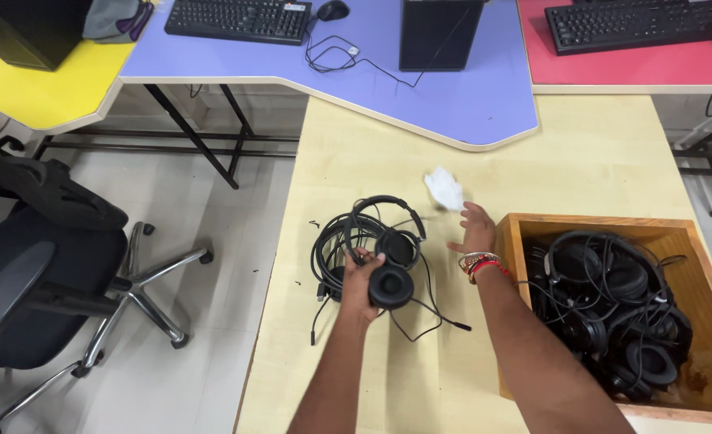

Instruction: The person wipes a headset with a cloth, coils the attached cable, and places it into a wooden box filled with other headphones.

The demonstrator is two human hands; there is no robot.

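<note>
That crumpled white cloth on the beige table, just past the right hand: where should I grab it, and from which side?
Pinch the crumpled white cloth at its raised middle folds, coming from above and the near side, where the right hand is already open and closest. It lies loose and bunched on the beige table, so a top pinch likely works. The left hand holds the black headset.

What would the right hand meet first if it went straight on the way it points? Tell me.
Probably the crumpled white cloth: the right hand lies open, fingers aimed up the beige table toward it. Height above the table is unclear.
</note>
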